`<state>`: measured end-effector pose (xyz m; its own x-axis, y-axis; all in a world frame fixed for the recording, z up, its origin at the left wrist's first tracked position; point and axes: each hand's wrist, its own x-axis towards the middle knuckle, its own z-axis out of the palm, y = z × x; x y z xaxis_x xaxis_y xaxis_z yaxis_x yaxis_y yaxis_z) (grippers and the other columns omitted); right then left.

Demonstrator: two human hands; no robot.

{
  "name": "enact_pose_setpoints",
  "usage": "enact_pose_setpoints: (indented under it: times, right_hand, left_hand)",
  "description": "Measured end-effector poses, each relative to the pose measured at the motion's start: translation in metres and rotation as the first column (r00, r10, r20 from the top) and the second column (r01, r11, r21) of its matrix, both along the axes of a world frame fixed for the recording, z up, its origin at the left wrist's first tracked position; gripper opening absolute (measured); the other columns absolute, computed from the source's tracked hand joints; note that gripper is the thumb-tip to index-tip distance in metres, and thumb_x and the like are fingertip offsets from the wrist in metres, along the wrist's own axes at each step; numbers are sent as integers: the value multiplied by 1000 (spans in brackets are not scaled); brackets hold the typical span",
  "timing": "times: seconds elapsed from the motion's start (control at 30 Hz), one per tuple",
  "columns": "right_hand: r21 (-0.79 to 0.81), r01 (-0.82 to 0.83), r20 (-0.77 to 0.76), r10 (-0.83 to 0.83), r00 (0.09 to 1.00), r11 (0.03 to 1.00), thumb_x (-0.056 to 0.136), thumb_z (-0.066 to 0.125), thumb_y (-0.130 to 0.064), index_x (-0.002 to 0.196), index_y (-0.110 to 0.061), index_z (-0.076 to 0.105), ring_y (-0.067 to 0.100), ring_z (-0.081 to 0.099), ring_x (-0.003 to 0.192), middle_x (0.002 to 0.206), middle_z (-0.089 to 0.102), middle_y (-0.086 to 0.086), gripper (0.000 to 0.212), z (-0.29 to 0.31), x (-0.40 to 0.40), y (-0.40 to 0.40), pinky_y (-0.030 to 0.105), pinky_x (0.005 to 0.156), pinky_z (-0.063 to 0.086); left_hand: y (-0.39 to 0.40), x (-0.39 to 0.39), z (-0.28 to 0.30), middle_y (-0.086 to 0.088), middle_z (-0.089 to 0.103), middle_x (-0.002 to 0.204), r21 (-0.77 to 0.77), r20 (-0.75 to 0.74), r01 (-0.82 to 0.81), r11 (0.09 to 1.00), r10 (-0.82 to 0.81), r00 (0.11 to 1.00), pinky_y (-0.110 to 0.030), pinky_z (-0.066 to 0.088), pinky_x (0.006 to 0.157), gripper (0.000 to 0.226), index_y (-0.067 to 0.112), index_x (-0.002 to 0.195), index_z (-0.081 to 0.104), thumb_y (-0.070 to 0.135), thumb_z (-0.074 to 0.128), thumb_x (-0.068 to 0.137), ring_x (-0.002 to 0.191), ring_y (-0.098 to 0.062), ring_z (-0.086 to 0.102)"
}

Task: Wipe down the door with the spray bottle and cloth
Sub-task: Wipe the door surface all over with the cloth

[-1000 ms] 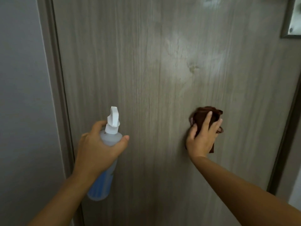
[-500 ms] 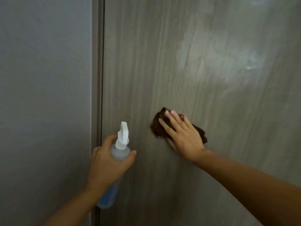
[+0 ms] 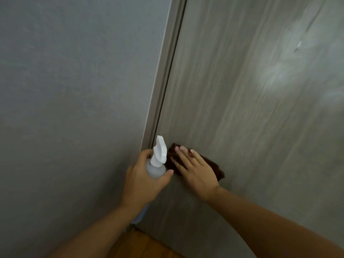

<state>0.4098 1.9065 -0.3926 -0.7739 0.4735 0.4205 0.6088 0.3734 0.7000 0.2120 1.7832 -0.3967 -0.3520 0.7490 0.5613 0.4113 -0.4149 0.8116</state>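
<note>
two hands (image 3: pixel 143 180), one spray bottle (image 3: pixel 158 157), one cloth (image 3: pixel 214 167), one door (image 3: pixel 251 108)

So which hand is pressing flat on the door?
The right hand, fingers straight over the brown cloth; the left hand grips the spray bottle.

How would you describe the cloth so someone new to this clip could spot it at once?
Start at the grey wood-grain door filling the right side, then follow its left edge down to where the two hands meet. The cloth is the dark brown bunched rag pressed flat to the door under the right hand. It is the only dark thing there, just right of the white-nozzled spray bottle gripped by the left hand.
</note>
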Motion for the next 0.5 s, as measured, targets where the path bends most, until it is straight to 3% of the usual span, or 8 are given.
enact_pose_setpoints:
  times: [0.1,0.2,0.33,0.43,0.5]
  right_hand:
    - [-28,-28,103,31,994,999,91,71,-27,157,-18,40,28,14,155,167,22,14,73,-12,-1,6,45,126,3]
    - [33,-69,-6,70,998,997,90,72,-23,157,-17,39,28,15,155,167,24,15,76,19,-23,12,44,127,0]
    - [123,-38,-183,60,981,992,99,58,-24,163,-14,22,31,4,158,170,10,17,74,43,-60,14,43,126,-10]
    - [82,-42,-172,55,984,996,102,46,-21,164,-13,9,32,-14,155,168,-8,18,73,15,-74,16,45,124,-18]
    - [-5,-6,-52,6,999,1000,103,43,-23,162,-11,1,38,-24,150,165,-19,22,74,-22,-74,15,48,118,-28]
  left_hand:
    - [-1,-6,-14,22,62,107,-10,-10,20,1000,-20,1000,-18,54,82,74,35,129,50,35,95,71,101,-11,67]
    - [-3,-14,-26,25,57,109,-19,-12,2,1000,-2,1000,-2,43,80,77,38,129,44,31,96,72,101,-6,62]
    - [-7,-26,-48,20,60,112,-55,16,-25,998,26,1000,-11,49,82,78,37,130,45,30,96,71,101,-6,64]
    - [-11,-35,-61,24,61,109,-86,46,-43,995,48,998,-14,51,80,76,37,127,46,28,96,71,98,-2,65]
    - [-13,-40,-69,15,65,109,-102,55,-61,993,67,996,-16,51,78,74,34,126,48,25,96,71,97,-7,66]
